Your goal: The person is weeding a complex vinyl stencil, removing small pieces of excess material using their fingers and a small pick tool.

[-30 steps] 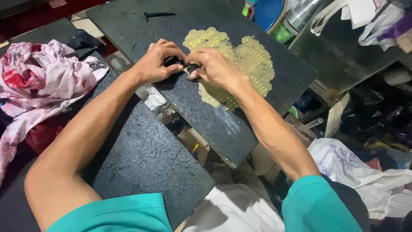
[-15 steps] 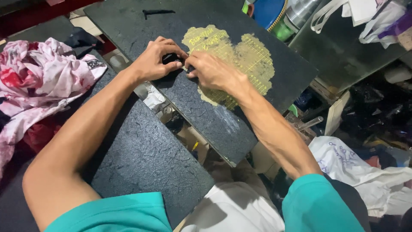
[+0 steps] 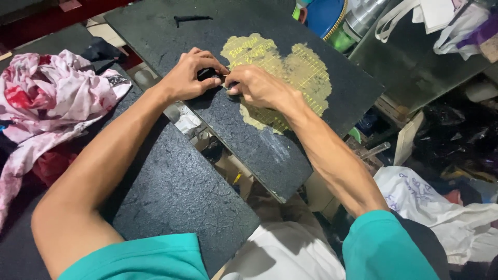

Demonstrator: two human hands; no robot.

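Right now two bare hands meet on one dark cutting board (image 3: 290, 155) whose worn middle shows a single yellowish gridded patch (image 3: 306, 78); the left hand (image 3: 188, 78) has its grip pressed together around one small black piece (image 3: 208, 74), while the right hand (image 3: 257, 87) pinches at that piece's edge with its fingertips. A second dark slab (image 3: 176, 192) lies nearer the person on the table, one crumpled pink-and-white cloth (image 3: 52, 98) sits to the left, and one white plastic bag (image 3: 430, 202) lies low at right
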